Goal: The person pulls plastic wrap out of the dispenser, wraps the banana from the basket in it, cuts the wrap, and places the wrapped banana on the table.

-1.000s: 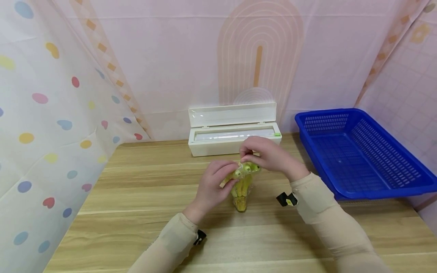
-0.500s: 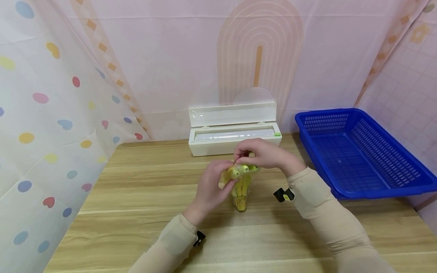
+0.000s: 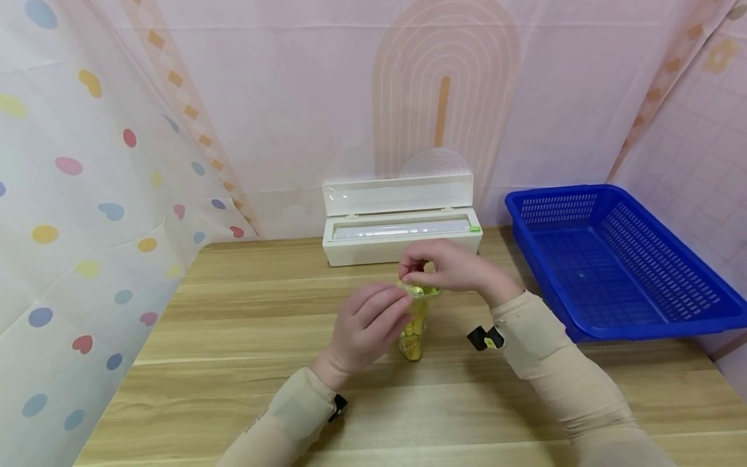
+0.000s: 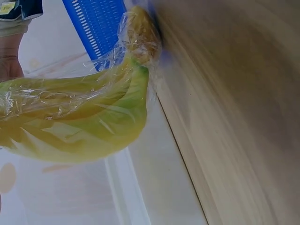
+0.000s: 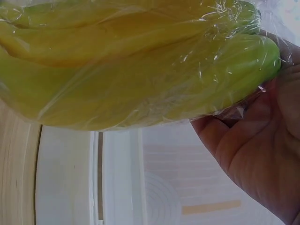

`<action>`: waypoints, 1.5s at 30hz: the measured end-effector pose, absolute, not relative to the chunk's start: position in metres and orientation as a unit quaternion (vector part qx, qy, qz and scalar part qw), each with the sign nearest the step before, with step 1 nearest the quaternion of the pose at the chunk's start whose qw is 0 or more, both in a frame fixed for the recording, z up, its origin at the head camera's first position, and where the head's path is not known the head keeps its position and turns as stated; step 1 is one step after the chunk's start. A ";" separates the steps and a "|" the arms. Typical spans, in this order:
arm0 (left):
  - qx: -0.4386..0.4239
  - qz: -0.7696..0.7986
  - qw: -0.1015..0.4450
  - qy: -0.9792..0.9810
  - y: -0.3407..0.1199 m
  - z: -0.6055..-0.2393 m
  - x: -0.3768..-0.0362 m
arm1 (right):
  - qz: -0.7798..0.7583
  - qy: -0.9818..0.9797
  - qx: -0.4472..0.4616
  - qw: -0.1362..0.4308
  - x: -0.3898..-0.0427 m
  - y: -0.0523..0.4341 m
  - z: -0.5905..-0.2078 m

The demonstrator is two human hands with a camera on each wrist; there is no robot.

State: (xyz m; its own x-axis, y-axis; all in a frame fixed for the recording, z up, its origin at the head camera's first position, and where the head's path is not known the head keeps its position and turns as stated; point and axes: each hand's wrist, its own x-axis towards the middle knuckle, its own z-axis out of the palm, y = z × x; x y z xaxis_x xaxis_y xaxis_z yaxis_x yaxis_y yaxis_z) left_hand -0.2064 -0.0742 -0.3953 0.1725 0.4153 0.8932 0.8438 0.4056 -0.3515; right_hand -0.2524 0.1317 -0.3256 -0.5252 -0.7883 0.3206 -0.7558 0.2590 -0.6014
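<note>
A bunch of bananas [image 3: 412, 345] wrapped in clear cling film stands on its stem end on the wooden table, tips up. My right hand [image 3: 445, 266] pinches the film at the banana tips with curled fingers and thumb. At the left side of the same tips, my left hand [image 3: 367, 324] holds the wrapped bunch, its fingers hiding part of it. Crinkled cling film [image 4: 61, 96] covers the yellow-green skins in the left wrist view. From the right wrist view, the right palm [image 5: 260, 136] sits beside a green tip, some of its fingers hidden behind the bunch.
Behind the hands stands a white cling film dispenser [image 3: 403, 251], its lid raised and a film roll [image 3: 403, 229] inside. A blue plastic basket [image 3: 543, 275] is at the right of the table [image 3: 245, 363]. Patterned cloth hangs at the back and sides.
My right hand has shifted slightly left over the banana tips. My left hand has turned, its fingers now in front of the tips and covering more of the bunch.
</note>
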 end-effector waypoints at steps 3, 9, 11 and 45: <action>-0.513 -0.187 0.548 -0.634 -0.073 -0.396 -0.206 | -0.370 0.789 -0.489 0.025 -0.251 0.131 -0.326; -0.504 -0.224 0.482 -0.681 -0.073 -0.398 -0.205 | -0.374 0.794 -0.480 0.001 -0.251 0.131 -0.329; -0.495 -0.245 0.464 -0.692 -0.073 -0.398 -0.204 | -0.381 0.796 -0.470 -0.013 -0.250 0.132 -0.330; -0.455 -0.344 0.385 -0.725 -0.074 -0.390 -0.202 | -0.427 0.705 -0.552 -0.128 -0.246 0.161 -0.348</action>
